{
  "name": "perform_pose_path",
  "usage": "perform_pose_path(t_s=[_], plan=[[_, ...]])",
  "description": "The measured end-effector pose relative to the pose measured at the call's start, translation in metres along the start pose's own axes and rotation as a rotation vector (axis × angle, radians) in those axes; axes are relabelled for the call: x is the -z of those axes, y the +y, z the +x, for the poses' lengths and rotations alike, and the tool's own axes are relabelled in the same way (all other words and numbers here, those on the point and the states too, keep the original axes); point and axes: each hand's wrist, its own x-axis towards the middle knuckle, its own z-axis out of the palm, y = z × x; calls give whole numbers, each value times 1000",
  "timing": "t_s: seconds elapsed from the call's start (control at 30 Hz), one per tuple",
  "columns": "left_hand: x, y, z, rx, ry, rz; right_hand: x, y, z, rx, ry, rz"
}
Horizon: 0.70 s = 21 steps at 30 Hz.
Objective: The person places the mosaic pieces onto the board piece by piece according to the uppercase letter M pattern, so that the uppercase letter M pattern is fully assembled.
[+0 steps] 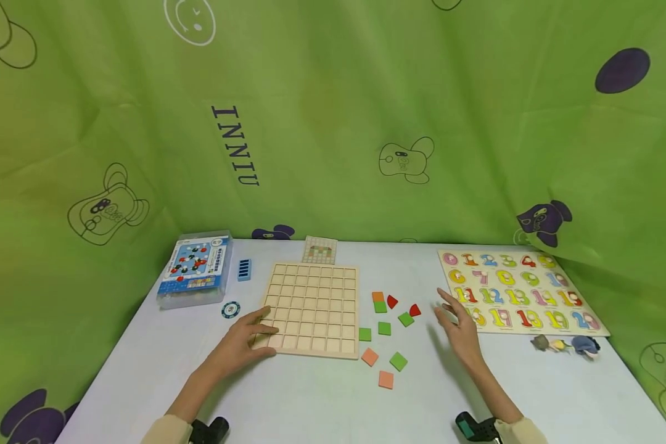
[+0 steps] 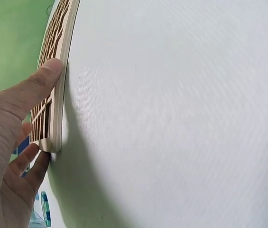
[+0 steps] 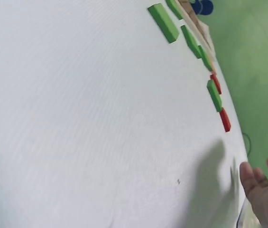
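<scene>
White and plain, the counter [image 1: 311,401] sits inside a green printed cloth backdrop [image 1: 333,123] that wraps around its far and side edges. Nearest the person, the left hand [image 1: 250,342] grips the near left corner of a wooden grid board [image 1: 314,308], thumb pressed along its near edge and fingers lying on its top; the wrist view shows the thumb flat against the board's side. The board lies flat on the counter, its square cells empty. The right hand [image 1: 459,327] hovers released, fingers straight and spread, holding nothing, between the scattered tiles and a number puzzle [image 1: 518,290]. Just right of the board lie loose tiles: two salmon squares [image 1: 377,368] nearest, green squares [image 1: 398,361] among and beyond them, then two red pieces [image 1: 404,306] and an orange tile [image 1: 378,296] touching a green one. By the near right corner of the number puzzle sit a few small figures [image 1: 566,345]. Left of the board rests a round token [image 1: 230,309], beyond it a small blue piece [image 1: 244,269] and a clear box [image 1: 195,268] with a blue printed lid. Behind the board, at the far edge, lies a pattern card [image 1: 319,250].
</scene>
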Motion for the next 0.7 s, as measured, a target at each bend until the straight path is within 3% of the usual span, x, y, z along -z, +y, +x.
perform_pose_path(t_s=[0.17,0.3,0.5,0.7], plan=[[4,-2,-1,-33,-23,-25,0,8,2,29,-53,118],[5,-6,-1,-37,-39,-47,3,16,7,74,-101,119],[4,-10,0,-60,-46,-63,10,25,23,195,-235,11],[6,-13,2,-74,-67,-69,13,29,40,208,-374,-88]])
